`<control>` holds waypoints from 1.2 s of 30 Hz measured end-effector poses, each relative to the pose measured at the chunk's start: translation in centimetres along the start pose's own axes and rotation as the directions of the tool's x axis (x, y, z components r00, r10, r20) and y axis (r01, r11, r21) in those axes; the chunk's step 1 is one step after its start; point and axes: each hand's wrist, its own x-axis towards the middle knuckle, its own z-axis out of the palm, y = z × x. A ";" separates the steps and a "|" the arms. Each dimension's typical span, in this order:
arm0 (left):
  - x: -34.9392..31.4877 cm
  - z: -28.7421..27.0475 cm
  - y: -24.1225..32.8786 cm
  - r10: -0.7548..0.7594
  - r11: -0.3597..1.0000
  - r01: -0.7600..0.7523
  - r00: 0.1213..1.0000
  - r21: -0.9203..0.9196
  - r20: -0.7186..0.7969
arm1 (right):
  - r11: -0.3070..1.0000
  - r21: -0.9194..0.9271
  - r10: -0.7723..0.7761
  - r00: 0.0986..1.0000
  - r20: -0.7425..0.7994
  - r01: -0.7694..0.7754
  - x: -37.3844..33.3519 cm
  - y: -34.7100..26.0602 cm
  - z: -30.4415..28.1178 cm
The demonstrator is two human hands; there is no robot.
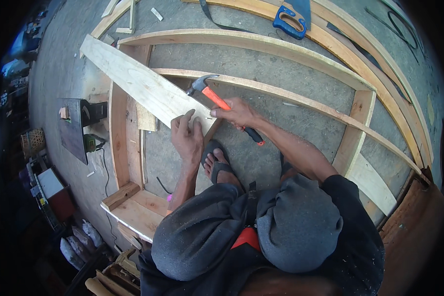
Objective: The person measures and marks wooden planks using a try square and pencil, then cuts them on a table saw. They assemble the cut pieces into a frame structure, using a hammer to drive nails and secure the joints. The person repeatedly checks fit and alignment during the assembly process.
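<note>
My right hand [238, 113] is closed round the handle of a claw hammer [215, 97], which has a dark metal head and an orange and black grip. The hammer head is over a pale wooden board [138, 74] that runs from the upper left down to my hands. At the board's near end, my left hand [187, 135] rests on the wood with bent fingers pressed together; whatever they pinch is too small to make out. Below and around the board is a wooden frame [251, 44] of long planks and crosspieces on the floor.
A handsaw with a blue handle [290, 22] lies across planks at the far side. To the left, a power tool with a dark flat plate [73, 129] stands by a cable. My sandalled foot [218, 163] is inside the frame. Wood offcuts [157, 14] lie around.
</note>
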 end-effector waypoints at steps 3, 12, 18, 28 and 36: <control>0.5 0.4 -4.1 -0.479 0.852 0.422 0.867 -0.309 -0.139 | 0.999 -0.027 -0.044 0.999 -0.025 0.043 -0.4 -0.3 0.5; -1.0 3.7 -5.3 -0.548 0.424 0.434 0.822 -0.795 0.157 | 0.997 0.081 -0.009 1.000 -0.009 0.010 0.3 1.2 1.3; -0.5 3.8 -3.8 -0.500 0.454 0.390 0.856 -0.801 0.133 | 0.993 0.052 -0.108 0.992 0.069 0.105 2.0 7.7 -0.8; -0.9 3.4 -3.5 -0.494 0.449 0.400 0.856 -0.799 0.151 | 0.978 0.191 -0.065 0.994 -0.092 0.081 1.1 5.5 1.8; -0.9 3.6 -4.0 -0.508 0.514 0.415 0.852 -0.751 0.124 | 0.948 0.278 -0.127 0.984 -0.122 0.156 1.8 7.3 2.5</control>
